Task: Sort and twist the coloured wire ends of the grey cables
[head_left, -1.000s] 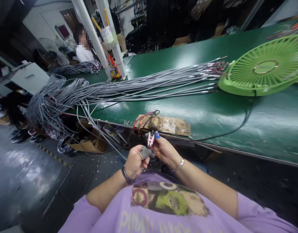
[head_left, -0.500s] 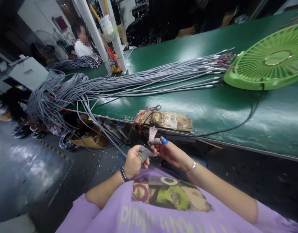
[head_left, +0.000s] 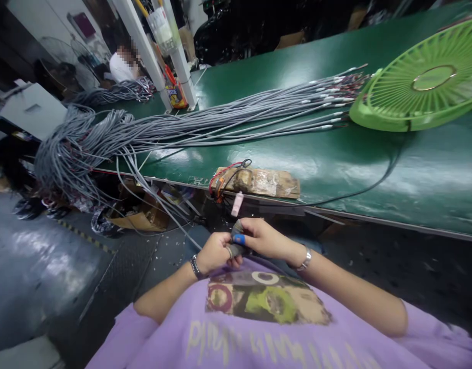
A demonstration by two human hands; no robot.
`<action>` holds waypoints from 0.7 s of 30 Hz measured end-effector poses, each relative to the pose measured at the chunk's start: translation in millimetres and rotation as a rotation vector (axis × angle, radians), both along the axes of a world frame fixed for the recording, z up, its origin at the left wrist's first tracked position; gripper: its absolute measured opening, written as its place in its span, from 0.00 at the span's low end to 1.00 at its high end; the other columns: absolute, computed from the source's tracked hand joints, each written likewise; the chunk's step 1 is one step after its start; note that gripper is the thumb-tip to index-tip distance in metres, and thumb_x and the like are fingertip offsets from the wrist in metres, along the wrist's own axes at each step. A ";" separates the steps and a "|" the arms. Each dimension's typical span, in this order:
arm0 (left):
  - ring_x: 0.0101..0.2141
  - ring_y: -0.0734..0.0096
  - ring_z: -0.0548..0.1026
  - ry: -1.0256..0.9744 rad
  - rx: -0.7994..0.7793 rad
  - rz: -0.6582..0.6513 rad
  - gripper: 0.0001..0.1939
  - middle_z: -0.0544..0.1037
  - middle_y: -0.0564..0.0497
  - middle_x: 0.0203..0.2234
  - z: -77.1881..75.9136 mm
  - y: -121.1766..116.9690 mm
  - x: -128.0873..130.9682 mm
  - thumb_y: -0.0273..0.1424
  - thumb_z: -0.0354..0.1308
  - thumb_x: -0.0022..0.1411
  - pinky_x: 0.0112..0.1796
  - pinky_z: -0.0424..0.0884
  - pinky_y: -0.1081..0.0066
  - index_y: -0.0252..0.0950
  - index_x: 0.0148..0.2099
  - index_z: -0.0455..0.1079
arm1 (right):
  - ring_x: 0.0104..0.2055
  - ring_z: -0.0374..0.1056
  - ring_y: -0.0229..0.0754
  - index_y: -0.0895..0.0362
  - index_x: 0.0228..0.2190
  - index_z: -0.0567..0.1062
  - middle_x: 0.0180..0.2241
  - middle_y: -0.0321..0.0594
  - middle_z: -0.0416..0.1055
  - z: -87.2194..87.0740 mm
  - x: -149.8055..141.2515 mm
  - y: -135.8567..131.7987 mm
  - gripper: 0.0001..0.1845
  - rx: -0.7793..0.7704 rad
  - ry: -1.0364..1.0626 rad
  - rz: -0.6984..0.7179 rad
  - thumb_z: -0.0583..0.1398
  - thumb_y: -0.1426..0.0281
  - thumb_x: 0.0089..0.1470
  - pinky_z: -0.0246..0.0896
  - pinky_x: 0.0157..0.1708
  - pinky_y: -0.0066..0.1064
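Observation:
My left hand point(head_left: 214, 252) is closed around the end of a grey cable point(head_left: 192, 240), with grey wrapping on its thumb. That cable trails up to the left into a large bunch of grey cables point(head_left: 174, 124) on the bench. Pressed against the left fingertips, my right hand point(head_left: 264, 238) is closed in a pinch at the cable's end; its thumb has a blue wrap and a finger has a grey one. The thin wires there are hidden by my fingers. Just beyond my hands, a pale pink piece point(head_left: 238, 204) hangs by the bench edge, apart from them.
A wooden board point(head_left: 276, 183) with red and black wires lies at the green bench's point(head_left: 374, 179) near edge. A green fan point(head_left: 420, 82) stands at right, its black cord point(head_left: 374, 190) crossing the bench. White posts point(head_left: 143, 51) rise behind. A person point(head_left: 122, 66) is at far left.
My right hand has come down and closed in against my left fingertips, covering thin wires that showed between the hands. The pink piece now hangs clear of the right fingers. The view has shifted slightly.

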State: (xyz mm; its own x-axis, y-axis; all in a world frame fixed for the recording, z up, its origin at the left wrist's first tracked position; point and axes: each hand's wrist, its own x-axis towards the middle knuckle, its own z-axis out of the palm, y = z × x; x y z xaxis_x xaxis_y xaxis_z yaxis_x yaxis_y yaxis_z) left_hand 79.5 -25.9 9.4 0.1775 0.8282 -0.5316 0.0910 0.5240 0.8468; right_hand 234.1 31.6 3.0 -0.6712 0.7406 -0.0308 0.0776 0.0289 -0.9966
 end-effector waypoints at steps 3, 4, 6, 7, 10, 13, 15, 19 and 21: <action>0.13 0.75 0.70 -0.007 0.045 0.080 0.23 0.74 0.52 0.13 -5.8 -0.5 -2.2 0.46 0.69 0.39 0.15 0.62 0.78 0.35 0.24 0.64 | 0.25 0.58 0.35 0.57 0.24 0.71 0.22 0.34 0.66 -8.1 0.9 -1.3 0.21 -0.075 0.052 -0.062 0.62 0.51 0.47 0.55 0.27 0.28; 0.13 0.75 0.70 -0.011 0.062 0.106 0.23 0.74 0.52 0.13 -7.7 -0.7 -2.7 0.46 0.69 0.39 0.15 0.62 0.78 0.35 0.24 0.64 | 0.25 0.58 0.35 0.57 0.24 0.70 0.22 0.34 0.66 -11.4 2.1 -1.9 0.22 -0.121 0.080 -0.084 0.62 0.50 0.47 0.56 0.27 0.29; 0.13 0.75 0.70 -0.020 0.085 0.146 0.23 0.74 0.52 0.13 -10.4 -0.8 -2.9 0.47 0.69 0.40 0.15 0.61 0.78 0.35 0.24 0.64 | 0.26 0.59 0.36 0.57 0.25 0.70 0.23 0.34 0.66 -17.5 5.3 -3.8 0.25 -0.216 0.131 -0.122 0.62 0.47 0.45 0.57 0.28 0.29; 0.13 0.75 0.70 -0.023 0.089 0.164 0.23 0.74 0.52 0.14 -10.9 -0.7 -2.7 0.47 0.69 0.40 0.14 0.61 0.79 0.35 0.24 0.64 | 0.26 0.60 0.36 0.57 0.26 0.70 0.24 0.34 0.67 -19.7 6.9 -5.1 0.25 -0.260 0.149 -0.135 0.62 0.46 0.44 0.57 0.28 0.29; 0.13 0.76 0.70 -0.022 0.080 0.206 0.24 0.74 0.52 0.14 -9.7 -0.1 -0.8 0.48 0.69 0.39 0.14 0.60 0.79 0.35 0.24 0.63 | 0.27 0.60 0.36 0.57 0.28 0.71 0.26 0.35 0.68 -22.7 9.6 -9.8 0.26 -0.336 0.162 -0.138 0.65 0.47 0.40 0.57 0.29 0.30; 0.12 0.76 0.69 -0.015 0.071 0.226 0.24 0.73 0.53 0.13 -7.6 -0.1 1.8 0.48 0.69 0.38 0.14 0.59 0.79 0.36 0.23 0.63 | 0.28 0.61 0.37 0.56 0.31 0.72 0.28 0.36 0.69 -22.2 8.3 -12.9 0.22 -0.316 0.146 -0.136 0.65 0.51 0.43 0.58 0.30 0.31; 0.12 0.77 0.69 -0.009 0.079 0.233 0.23 0.73 0.54 0.12 -7.1 -0.5 3.0 0.46 0.69 0.39 0.14 0.59 0.80 0.36 0.23 0.62 | 0.30 0.63 0.39 0.55 0.33 0.72 0.30 0.37 0.70 -21.1 5.9 -14.2 0.20 -0.225 0.129 -0.186 0.65 0.54 0.44 0.60 0.32 0.33; 0.12 0.77 0.69 0.018 0.093 0.260 0.21 0.73 0.54 0.12 -7.0 -1.0 3.3 0.43 0.68 0.41 0.14 0.59 0.80 0.36 0.23 0.62 | 0.32 0.65 0.44 0.52 0.33 0.73 0.30 0.40 0.71 -15.8 0.6 -19.0 0.12 0.152 0.051 -0.396 0.63 0.60 0.46 0.62 0.35 0.37; 0.12 0.77 0.69 0.040 0.086 0.263 0.18 0.72 0.55 0.12 -6.5 -0.8 3.5 0.40 0.67 0.42 0.14 0.60 0.80 0.36 0.24 0.62 | 0.32 0.65 0.44 0.51 0.32 0.74 0.30 0.41 0.73 -12.0 -2.3 -22.1 0.07 0.299 0.013 -0.417 0.60 0.63 0.49 0.62 0.35 0.37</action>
State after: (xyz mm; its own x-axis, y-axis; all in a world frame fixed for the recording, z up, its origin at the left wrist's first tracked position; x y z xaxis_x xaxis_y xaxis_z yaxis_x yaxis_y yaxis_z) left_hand 83.0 -26.7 2.9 -0.0697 0.8853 -0.4598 -0.0041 0.4606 0.8876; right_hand 231.8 9.5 -9.0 -0.3154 0.9206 0.2303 0.1308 0.2825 -0.9503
